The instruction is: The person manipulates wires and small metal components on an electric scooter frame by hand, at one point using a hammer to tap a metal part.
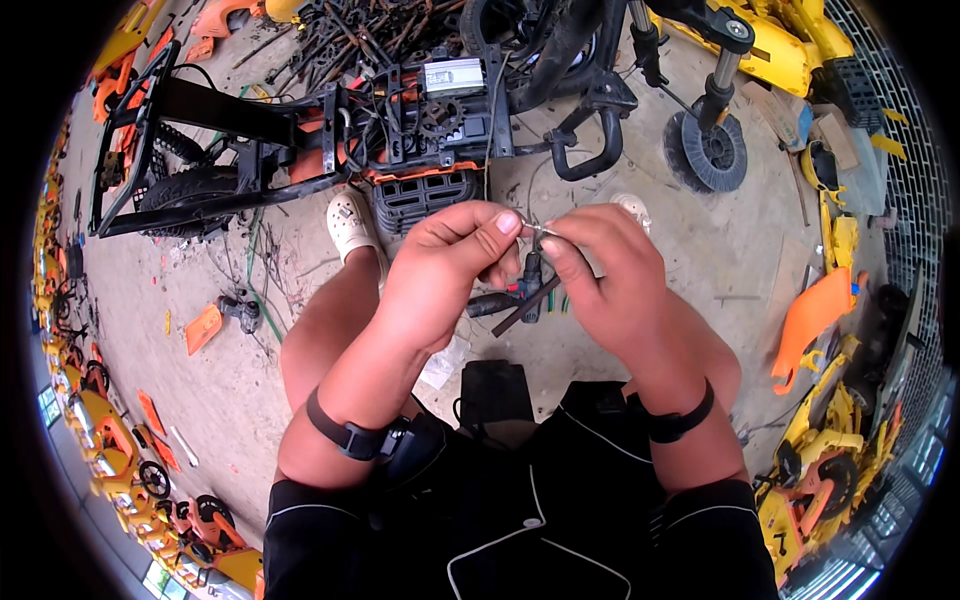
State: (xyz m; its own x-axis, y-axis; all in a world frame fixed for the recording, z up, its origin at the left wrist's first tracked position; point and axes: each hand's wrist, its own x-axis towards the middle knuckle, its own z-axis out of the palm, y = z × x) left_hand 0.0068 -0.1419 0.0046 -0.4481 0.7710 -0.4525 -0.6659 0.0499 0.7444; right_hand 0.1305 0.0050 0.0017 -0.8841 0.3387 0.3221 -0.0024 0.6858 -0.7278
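Note:
My left hand (435, 265) and my right hand (618, 270) meet in front of me, above the floor. A thin wire (538, 229) with a pale, shiny end runs between their fingertips. My left thumb and forefinger pinch one side of it. On the other side, my right thumb and forefinger press together around it. The fingers hide most of the wire, so its full length cannot be seen. Beyond my hands stands a stripped vehicle frame (240, 115), black, with a silver box (453, 77) and tangled cables on it.
Below my hands, a dark power tool (532, 280) and a dark strip (525, 306) lie on the concrete floor. Another dark tool (240, 312) lies left beside an orange piece (203, 329). A wheel (706, 150) stands at far right, near yellow panels (775, 55) and an orange panel (812, 320).

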